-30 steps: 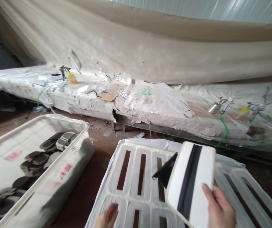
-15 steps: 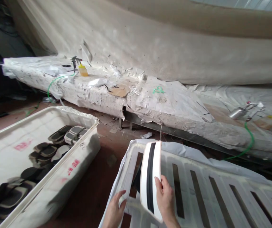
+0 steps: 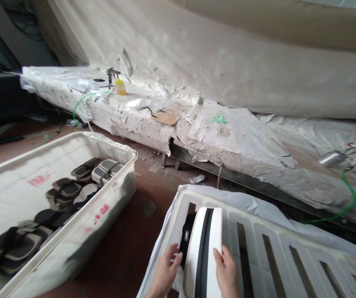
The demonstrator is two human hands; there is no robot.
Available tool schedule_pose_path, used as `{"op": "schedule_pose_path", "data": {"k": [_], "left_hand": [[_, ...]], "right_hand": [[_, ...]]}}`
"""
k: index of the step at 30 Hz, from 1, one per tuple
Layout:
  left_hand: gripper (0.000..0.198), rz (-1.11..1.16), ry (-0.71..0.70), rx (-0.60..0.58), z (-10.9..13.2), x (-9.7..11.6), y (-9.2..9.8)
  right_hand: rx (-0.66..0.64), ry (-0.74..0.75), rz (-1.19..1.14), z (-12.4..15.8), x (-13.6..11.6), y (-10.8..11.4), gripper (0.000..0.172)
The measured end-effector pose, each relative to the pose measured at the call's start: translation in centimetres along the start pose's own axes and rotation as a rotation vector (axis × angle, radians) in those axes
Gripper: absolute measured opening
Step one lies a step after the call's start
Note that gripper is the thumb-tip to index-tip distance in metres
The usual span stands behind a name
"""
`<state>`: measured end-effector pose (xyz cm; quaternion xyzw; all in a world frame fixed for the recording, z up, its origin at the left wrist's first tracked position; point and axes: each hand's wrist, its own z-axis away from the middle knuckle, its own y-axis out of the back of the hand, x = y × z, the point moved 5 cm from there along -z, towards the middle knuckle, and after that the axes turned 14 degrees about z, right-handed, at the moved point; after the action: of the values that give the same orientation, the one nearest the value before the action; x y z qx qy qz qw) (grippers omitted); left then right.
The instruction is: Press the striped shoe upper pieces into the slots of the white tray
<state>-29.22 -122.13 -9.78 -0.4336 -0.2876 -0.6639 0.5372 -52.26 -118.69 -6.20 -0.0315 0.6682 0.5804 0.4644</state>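
A white curved panel (image 3: 217,256) with a black band running lengthwise down its middle stands over the slatted surface (image 3: 252,207) in front of me. My right hand (image 3: 227,269) grips its right edge, thumb on the near face. To the panel's left, partly behind it, shows a black piece (image 3: 186,236) with a small pale tag. My left hand (image 3: 167,269) is at this black piece's left side, thumb and fingers apart; whether the fingertips touch it I cannot tell. The lower end of the panel runs out of the picture.
On the left stands a big white bin (image 3: 116,182) with red markings, holding several tied dark bundles (image 3: 16,248). Behind runs a long paper-covered bench (image 3: 128,124) with a yellow-cupped spray gun (image 3: 120,86), a metal spray gun (image 3: 333,158) and green hoses (image 3: 350,194).
The panel has come down and nearer to me, with my right hand on its edge. My left hand has moved up and right to the black piece. The view has shifted slightly left.
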Motion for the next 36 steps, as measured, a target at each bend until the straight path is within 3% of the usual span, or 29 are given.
{"op": "schedule_pose_path", "data": {"k": [4, 7, 11, 16, 24, 31, 36], "left_hand": [[0.085, 0.042, 0.033, -0.029, -2.0, -1.6, -1.1], [0.080, 0.073, 0.061, -0.065, -3.0, -2.8, -1.8], [0.048, -0.079, 0.086, 0.001, -3.5, -3.1, -1.7], [0.007, -0.263, 0.086, 0.114, -4.5, -2.0, -0.6], [0.011, -0.468, 0.121, 0.209, -6.0, -0.9, 1.9], [0.004, -0.619, 0.159, 0.147, -7.1, -0.3, 0.7], [0.035, -0.697, 0.176, 0.090, -7.2, -0.2, 0.5]], "right_hand": [[0.029, 0.064, 0.004, -2.9, -1.8, -0.5, 0.043], [0.027, 0.074, -0.016, -4.0, -2.5, -1.6, 0.039], [-0.050, 0.046, -0.087, -4.1, -1.5, -4.1, 0.041], [-0.039, -0.049, -0.146, -3.5, 0.6, -6.5, 0.048], [-0.060, -0.113, -0.154, -3.5, 1.4, -9.6, 0.044], [-0.030, -0.156, -0.076, -5.7, 1.6, -9.8, 0.026], [-0.120, -0.161, -0.036, -6.1, 1.2, -9.9, 0.015]]}}
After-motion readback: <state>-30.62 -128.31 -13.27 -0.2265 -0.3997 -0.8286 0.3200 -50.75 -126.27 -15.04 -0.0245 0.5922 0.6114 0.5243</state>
